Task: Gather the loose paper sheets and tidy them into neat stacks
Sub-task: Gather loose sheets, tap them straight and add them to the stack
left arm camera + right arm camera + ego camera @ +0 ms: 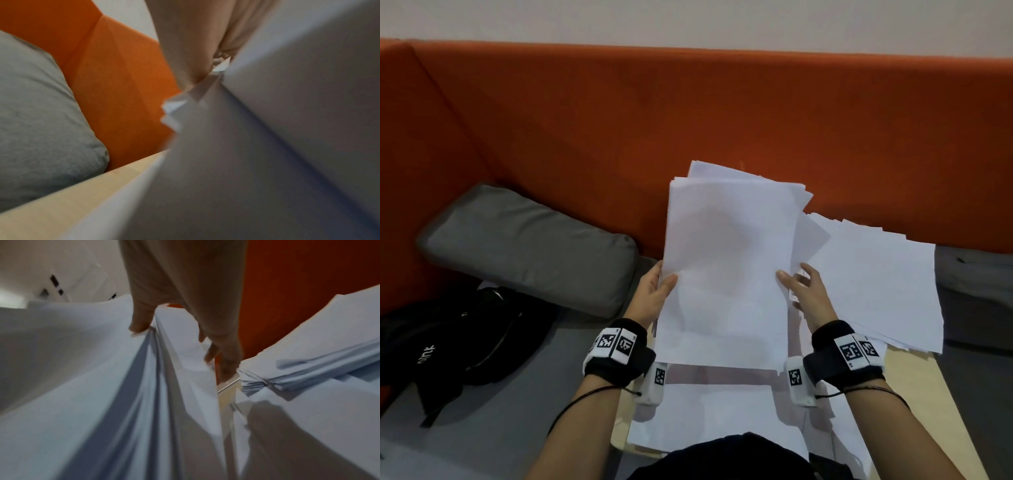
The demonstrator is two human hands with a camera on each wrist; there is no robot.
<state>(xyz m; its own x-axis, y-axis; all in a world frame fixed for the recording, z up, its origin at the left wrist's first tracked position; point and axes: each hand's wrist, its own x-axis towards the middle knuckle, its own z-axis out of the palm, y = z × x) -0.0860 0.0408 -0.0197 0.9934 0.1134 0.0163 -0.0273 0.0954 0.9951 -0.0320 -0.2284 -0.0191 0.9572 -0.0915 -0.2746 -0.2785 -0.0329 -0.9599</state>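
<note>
I hold a loose bundle of white sheets [726, 267] tilted up over the table, its top corners fanned out unevenly. My left hand [662, 279] grips its left edge, thumb on the front and fingers behind. My right hand [796, 277] pinches the right edge the same way. In the right wrist view the thumb [141, 324] presses on the bundle's edge [102, 369] while the other fingers [213, 353] lie behind the sheets. The left wrist view shows my left hand [185, 48] against the stepped sheet edges [267, 146]. A second paper stack [876, 284] lies on the table to the right.
More white sheets [715, 411] lie flat on the pale wooden table [907, 394] under the bundle. A grey cushion [527, 246] and a black bag [458, 342] sit on the seat to the left. The orange sofa back [619, 120] runs behind.
</note>
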